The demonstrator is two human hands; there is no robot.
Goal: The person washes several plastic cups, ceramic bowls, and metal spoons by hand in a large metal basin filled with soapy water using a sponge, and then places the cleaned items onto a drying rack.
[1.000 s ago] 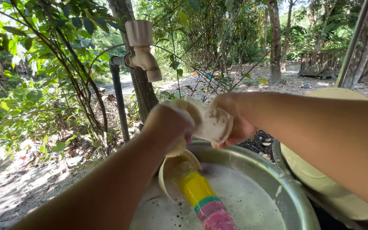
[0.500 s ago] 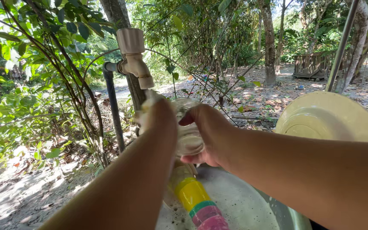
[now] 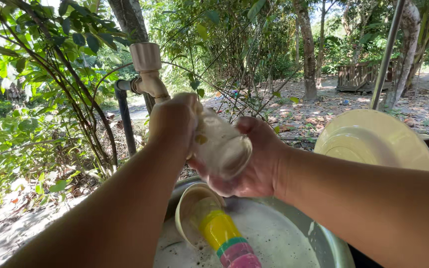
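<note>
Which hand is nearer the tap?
Left. The left hand sits right under the tap, close against its spout; the right hand holds the glass farther right.

A beige tap [image 3: 147,74], a cream plate [image 3: 373,141] and stacked coloured cups [image 3: 227,240] in a metal basin [image 3: 331,238].

A glass [image 3: 223,147] sits between the left hand [image 3: 174,121] and right hand [image 3: 254,159], in front of the tap [image 3: 147,74], above the basin [image 3: 323,233] holding stacked cups [image 3: 224,233]; a plate [image 3: 373,141] stands right.

Head cam, looking down-fwd, close over basin [image 3: 333,233]
</note>
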